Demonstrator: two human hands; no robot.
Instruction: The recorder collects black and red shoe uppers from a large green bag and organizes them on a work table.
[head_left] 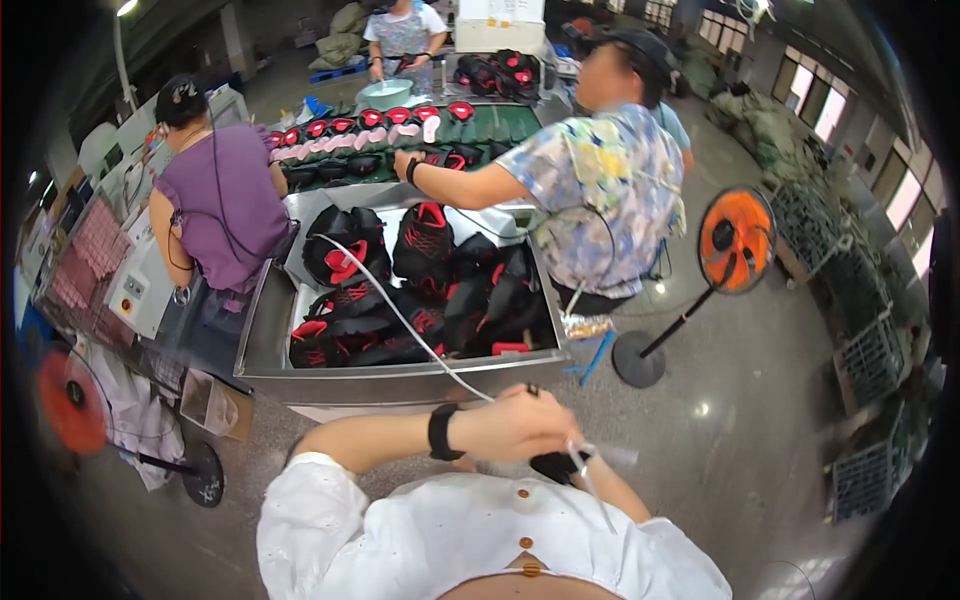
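My left hand (518,425) is closed in front of my chest, a black band round its wrist. A thin white cord (405,318) runs from over the bin to its fingers, and a white strand hangs below them. My right hand (578,452) is close against the left, mostly hidden behind it; its fingers do not show. Beyond my hands stands a metal bin (400,387), holding several black sports shoes (425,245) with red linings and trim. Both hands are apart from the shoes.
A co-worker in purple (225,200) sits left of the bin; another in a patterned shirt (610,190) reaches over the green conveyor (520,122) from the right. An orange fan (737,240) stands right, another fan (72,402) left. Crates (865,365) line the right side.
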